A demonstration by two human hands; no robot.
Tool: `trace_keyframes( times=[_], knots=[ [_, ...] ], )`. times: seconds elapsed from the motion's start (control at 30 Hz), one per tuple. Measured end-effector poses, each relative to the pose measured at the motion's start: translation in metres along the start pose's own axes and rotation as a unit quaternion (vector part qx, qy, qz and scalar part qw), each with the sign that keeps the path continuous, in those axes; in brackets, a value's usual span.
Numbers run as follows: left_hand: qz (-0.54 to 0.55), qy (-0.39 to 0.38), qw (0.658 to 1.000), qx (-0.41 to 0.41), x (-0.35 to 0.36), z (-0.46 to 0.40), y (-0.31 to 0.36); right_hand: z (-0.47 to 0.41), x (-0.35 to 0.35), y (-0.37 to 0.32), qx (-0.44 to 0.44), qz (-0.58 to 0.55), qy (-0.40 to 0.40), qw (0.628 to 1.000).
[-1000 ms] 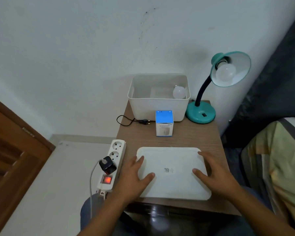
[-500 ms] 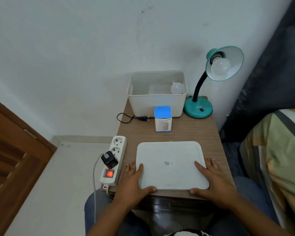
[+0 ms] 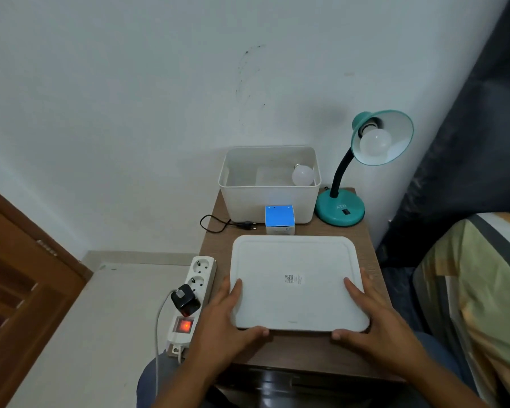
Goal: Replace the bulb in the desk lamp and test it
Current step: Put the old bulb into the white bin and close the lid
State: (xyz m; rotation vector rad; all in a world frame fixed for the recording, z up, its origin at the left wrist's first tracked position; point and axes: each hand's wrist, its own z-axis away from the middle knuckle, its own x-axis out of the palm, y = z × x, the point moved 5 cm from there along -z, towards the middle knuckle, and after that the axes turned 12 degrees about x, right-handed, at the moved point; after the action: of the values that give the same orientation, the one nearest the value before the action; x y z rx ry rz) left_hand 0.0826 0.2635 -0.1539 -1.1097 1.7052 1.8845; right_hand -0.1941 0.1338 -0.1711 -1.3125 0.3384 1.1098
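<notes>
The left hand (image 3: 227, 322) and the right hand (image 3: 374, 322) are gripping the near corners of the white lid (image 3: 295, 284), fingers lying along its side edges and thumbs hooking its near edge; the lid is lying flat on the table (image 3: 368, 245). The power strip (image 3: 193, 295) is sitting just left of the left hand, its switch glowing red and one black adapter occupying a socket. Beyond the lid, the blue bulb box (image 3: 279, 219) is standing against the white bin (image 3: 270, 198), and a loose bulb (image 3: 303, 175) is resting inside the bin at its right end. The lamp plug (image 3: 248, 225) is lying unplugged beside the box. The desk lamp (image 3: 362, 169) is standing at the far right corner, well apart from both hands, its fitted bulb (image 3: 376, 142) facing the person. The right hand is nearer the lamp, so reaching forward and right appears the shorter path.
</notes>
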Motion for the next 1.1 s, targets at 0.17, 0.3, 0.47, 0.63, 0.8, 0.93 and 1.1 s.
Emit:
trace_keyframes(
  times=[0.17,0.3,0.47,0.63,0.8,0.93,1.1],
  knots=[
    [0.000,0.034,0.999,0.034,-0.038,-0.042,0.023,-0.031,-0.036,-0.032,-0.063,-0.011,0.050,0.997],
    [0.005,0.063,0.996,0.070,-0.073,-0.086,0.037,-0.068,-0.063,-0.062,-0.086,-0.029,0.075,0.993],
    [0.008,0.066,0.996,0.061,-0.100,-0.143,0.036,-0.120,-0.080,-0.097,-0.081,-0.046,0.065,0.994],
    [0.014,0.047,0.997,0.054,-0.112,-0.197,0.028,-0.171,-0.091,-0.124,-0.072,-0.049,0.048,0.995],
    [0.013,0.027,0.999,0.038,-0.113,-0.239,0.021,-0.208,-0.098,-0.134,-0.054,-0.035,0.034,0.997],
    [0.015,0.020,0.999,0.040,-0.110,-0.260,0.016,-0.226,-0.100,-0.134,-0.034,-0.013,0.025,0.999],
    [0.026,0.024,0.999,0.041,-0.108,-0.269,0.011,-0.236,-0.101,-0.134,-0.030,-0.021,0.022,0.999]
  ],
)
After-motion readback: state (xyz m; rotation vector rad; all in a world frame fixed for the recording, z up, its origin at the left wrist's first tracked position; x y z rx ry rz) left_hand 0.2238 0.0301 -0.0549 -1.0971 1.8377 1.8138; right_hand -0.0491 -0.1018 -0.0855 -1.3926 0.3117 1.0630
